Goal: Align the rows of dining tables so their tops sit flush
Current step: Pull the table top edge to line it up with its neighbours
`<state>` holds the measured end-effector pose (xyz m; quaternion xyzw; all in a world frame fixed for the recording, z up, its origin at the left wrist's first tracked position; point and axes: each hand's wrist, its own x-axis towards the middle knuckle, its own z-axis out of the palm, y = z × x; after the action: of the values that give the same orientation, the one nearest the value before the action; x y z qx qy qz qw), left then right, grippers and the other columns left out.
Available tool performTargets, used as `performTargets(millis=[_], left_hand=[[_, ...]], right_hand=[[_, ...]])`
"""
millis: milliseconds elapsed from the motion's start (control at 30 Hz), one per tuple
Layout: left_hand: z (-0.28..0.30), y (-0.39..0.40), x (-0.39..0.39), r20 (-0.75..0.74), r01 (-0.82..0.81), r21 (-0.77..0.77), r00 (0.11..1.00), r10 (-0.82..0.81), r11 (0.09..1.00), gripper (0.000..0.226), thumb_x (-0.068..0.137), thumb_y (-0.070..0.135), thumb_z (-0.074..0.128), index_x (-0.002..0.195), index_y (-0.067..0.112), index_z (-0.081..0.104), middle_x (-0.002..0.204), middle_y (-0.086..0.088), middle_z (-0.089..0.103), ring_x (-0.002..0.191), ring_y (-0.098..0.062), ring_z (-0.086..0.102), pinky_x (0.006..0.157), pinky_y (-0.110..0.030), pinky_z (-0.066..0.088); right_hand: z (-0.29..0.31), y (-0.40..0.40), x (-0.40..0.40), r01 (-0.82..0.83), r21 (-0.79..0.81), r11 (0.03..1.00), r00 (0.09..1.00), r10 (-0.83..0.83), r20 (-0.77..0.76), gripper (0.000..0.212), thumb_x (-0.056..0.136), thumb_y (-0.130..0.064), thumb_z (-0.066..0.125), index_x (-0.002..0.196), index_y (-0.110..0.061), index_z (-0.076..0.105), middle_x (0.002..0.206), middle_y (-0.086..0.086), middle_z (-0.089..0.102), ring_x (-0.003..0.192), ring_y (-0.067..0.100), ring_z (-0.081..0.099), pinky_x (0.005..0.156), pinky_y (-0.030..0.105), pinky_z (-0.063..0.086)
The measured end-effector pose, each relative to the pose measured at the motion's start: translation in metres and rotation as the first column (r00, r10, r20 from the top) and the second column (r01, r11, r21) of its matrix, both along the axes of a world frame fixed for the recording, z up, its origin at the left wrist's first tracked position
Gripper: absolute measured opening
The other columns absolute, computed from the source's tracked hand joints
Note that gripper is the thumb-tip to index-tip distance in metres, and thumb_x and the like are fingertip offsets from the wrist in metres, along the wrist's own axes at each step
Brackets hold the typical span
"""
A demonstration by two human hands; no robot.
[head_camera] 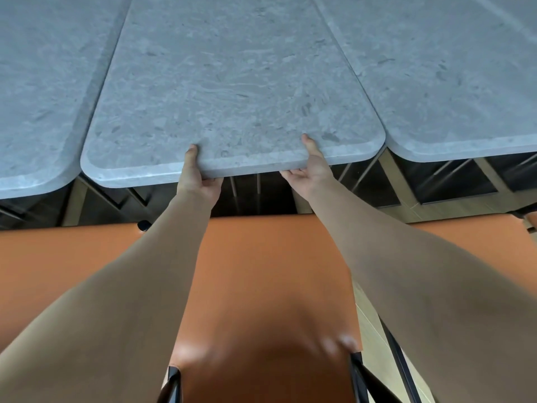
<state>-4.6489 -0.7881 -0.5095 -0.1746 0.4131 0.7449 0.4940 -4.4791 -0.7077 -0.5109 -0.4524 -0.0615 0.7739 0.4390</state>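
Three grey stone-look dining tables stand side by side. The middle table point(232, 82) has its near edge right in front of me. My left hand point(194, 173) grips that near edge, thumb on top and fingers curled underneath. My right hand point(311, 167) grips the same edge further right, thumb on the top, fingers under the rim. The left table point(43, 97) reaches nearer to me than the middle one. The right table point(450, 82) ends farther from me than the middle one. Narrow gaps separate the tops.
An orange upholstered chair point(270, 271) with black metal legs stands between me and the middle table, under my arms. More orange seats point(58, 251) sit to the left and right. Dark table frames and a light wooden floor point(436, 207) show below the tops.
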Motion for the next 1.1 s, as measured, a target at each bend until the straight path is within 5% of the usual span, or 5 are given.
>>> performTargets(millis=[800,933,1033,1100], left_hand=[[0.005,-0.022,0.011,0.027,0.006,0.013,1.000,-0.006,1.000,0.020,0.085,0.019,0.080,0.095,0.008,0.068,0.079,-0.007,0.077,0.086,-0.023,0.075,0.089,-0.039,0.060],[0.004,-0.022,0.011,0.018,0.003,-0.005,1.000,-0.003,1.000,0.026,0.084,0.023,0.081,0.101,0.010,0.067,0.096,-0.005,0.076,0.094,-0.021,0.074,0.087,-0.035,0.061],[0.000,-0.025,0.011,-0.057,0.037,-0.076,0.998,-0.041,0.996,0.031,0.085,0.034,0.080,0.106,0.016,0.066,0.106,-0.002,0.076,0.096,-0.016,0.074,0.086,-0.030,0.060],[-0.007,-0.033,0.011,-0.183,0.179,-0.232,0.957,-0.223,0.956,0.041,0.085,0.053,0.073,0.108,0.021,0.063,0.106,-0.002,0.077,0.095,-0.016,0.075,0.089,-0.030,0.059]], right_hand=[[0.004,-0.019,0.014,-0.033,-0.015,0.999,0.998,0.033,-0.053,0.037,0.084,-0.015,0.083,0.116,-0.008,0.067,0.103,0.013,0.078,0.103,0.030,0.074,0.099,0.048,0.056],[0.003,-0.022,0.013,-0.019,-0.017,1.000,0.999,0.018,-0.032,0.043,0.081,-0.018,0.085,0.119,-0.011,0.067,0.102,0.010,0.079,0.101,0.028,0.074,0.097,0.048,0.057],[-0.003,-0.019,0.011,-0.015,0.011,1.000,1.000,0.015,0.015,0.045,0.080,-0.024,0.086,0.120,-0.016,0.067,0.110,0.006,0.078,0.104,0.025,0.074,0.095,0.043,0.059],[-0.007,-0.019,0.011,-0.060,0.024,0.998,0.992,0.057,0.116,0.044,0.082,-0.038,0.083,0.118,-0.020,0.066,0.110,0.005,0.077,0.101,0.022,0.075,0.089,0.038,0.061]])
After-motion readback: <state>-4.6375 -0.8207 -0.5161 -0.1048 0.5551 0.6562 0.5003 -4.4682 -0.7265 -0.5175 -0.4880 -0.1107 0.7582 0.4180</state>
